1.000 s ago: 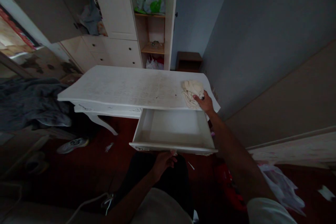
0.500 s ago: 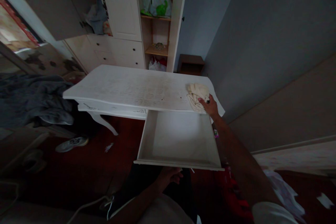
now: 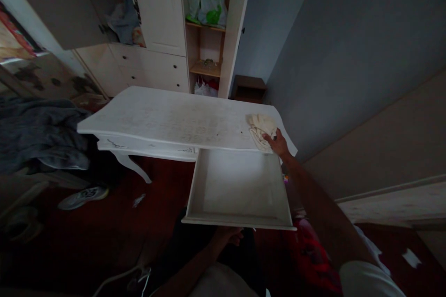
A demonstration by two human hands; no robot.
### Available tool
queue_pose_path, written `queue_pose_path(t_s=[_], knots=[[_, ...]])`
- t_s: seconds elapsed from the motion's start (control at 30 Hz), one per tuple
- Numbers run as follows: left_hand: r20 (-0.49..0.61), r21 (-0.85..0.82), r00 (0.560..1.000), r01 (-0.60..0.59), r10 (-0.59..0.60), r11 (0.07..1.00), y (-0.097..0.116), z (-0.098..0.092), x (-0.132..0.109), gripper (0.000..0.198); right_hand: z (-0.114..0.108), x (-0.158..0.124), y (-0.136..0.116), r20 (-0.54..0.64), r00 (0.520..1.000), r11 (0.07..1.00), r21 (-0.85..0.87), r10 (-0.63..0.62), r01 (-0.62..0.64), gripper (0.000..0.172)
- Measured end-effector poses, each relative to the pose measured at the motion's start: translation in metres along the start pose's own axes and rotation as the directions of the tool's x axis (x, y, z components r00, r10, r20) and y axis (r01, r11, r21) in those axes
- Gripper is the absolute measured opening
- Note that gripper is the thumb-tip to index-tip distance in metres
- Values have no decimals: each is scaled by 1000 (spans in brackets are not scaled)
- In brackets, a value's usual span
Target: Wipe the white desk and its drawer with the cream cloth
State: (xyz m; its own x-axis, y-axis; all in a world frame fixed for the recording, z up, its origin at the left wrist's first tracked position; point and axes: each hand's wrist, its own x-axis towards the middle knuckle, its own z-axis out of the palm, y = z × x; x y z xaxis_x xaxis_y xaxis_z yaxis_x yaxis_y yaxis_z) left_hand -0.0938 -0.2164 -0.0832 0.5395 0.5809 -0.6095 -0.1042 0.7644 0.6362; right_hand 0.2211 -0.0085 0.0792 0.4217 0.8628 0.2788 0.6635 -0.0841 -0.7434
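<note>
A bunched cream cloth (image 3: pixel 260 126) lies on the right end of a white desk (image 3: pixel 149 106). My right hand (image 3: pixel 277 141) grips its right edge, thumb and fingers closed on the fabric. The desktop shows dark smudges across its middle and two small dark specks left of the cloth. Pulled out towards me is the desk's bare drawer (image 3: pixel 240 185). My left hand (image 3: pixel 230 235) is low in front of my body, just under the drawer's front edge. Its fingers are curled; the drawer front partly covers them, and whatever they hold is hidden.
Behind the desk stands a white wardrobe (image 3: pixel 153 65) with open doors and plastic bags (image 3: pixel 212 0) on a shelf. A brown box-like unit (image 3: pixel 249 87) sits by the wall. Grey fabric (image 3: pixel 42 134) lies at left; a shoe (image 3: pixel 83 197) is on the floor.
The view has shifted slightly, so the desk and drawer sit a little differently in frame. My right hand stays on the cloth at about the same spot; my left hand stays low.
</note>
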Motion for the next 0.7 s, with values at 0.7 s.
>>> queue_pose_path(t_s=[0.7], knots=[[102, 48, 994, -46, 41, 998, -6, -2, -6, 82, 37, -180, -29, 99, 995, 973, -230, -10, 32, 58]])
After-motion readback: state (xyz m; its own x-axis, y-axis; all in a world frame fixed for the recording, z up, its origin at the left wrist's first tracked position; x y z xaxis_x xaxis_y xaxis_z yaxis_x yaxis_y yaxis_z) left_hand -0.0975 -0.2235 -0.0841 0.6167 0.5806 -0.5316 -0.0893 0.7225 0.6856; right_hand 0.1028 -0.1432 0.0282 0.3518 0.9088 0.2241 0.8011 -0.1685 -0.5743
